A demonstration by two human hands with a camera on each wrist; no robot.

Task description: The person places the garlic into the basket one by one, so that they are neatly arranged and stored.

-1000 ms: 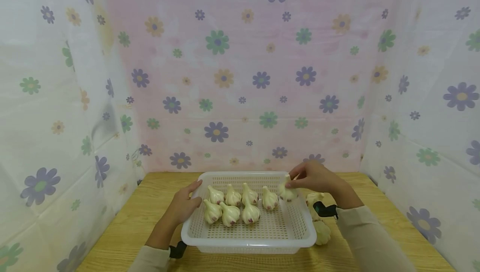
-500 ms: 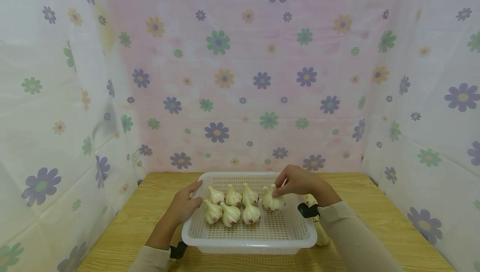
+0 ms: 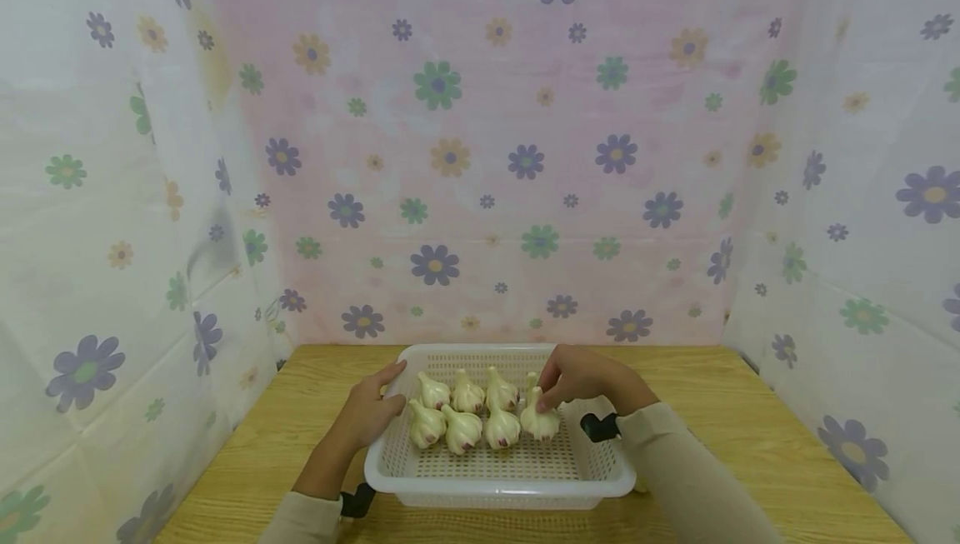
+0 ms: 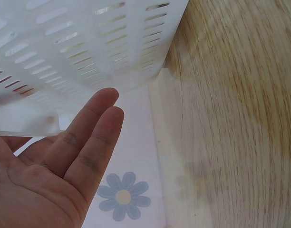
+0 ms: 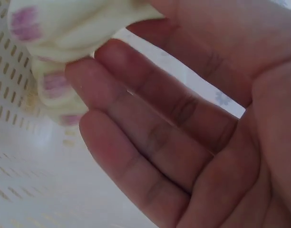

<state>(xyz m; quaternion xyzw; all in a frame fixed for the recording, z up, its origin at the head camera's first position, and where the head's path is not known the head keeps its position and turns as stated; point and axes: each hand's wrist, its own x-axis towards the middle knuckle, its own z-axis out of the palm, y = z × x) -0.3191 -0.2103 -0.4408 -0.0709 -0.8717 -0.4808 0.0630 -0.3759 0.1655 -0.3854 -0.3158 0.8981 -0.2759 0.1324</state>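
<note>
A white perforated plastic basket stands on the table with garlic bulbs in two rows inside. My left hand holds the basket's left rim, thumb over the edge; the left wrist view shows fingers stretched along the outer wall. My right hand pinches a garlic bulb by its stem, at the right end of the front row. Another bulb stands behind it, mostly hidden. In the right wrist view, the held bulb has purple marks at its base, and the other fingers extend below it.
The wooden table runs back to a flower-patterned cloth, which also covers both sides. Just past the basket's right edge, a bit of pale garlic shows, mostly hidden by the right arm.
My right hand has carried the garlic bulb leftward from the basket's right side, then forward and down to the front row's end. My left hand stays on the rim.
</note>
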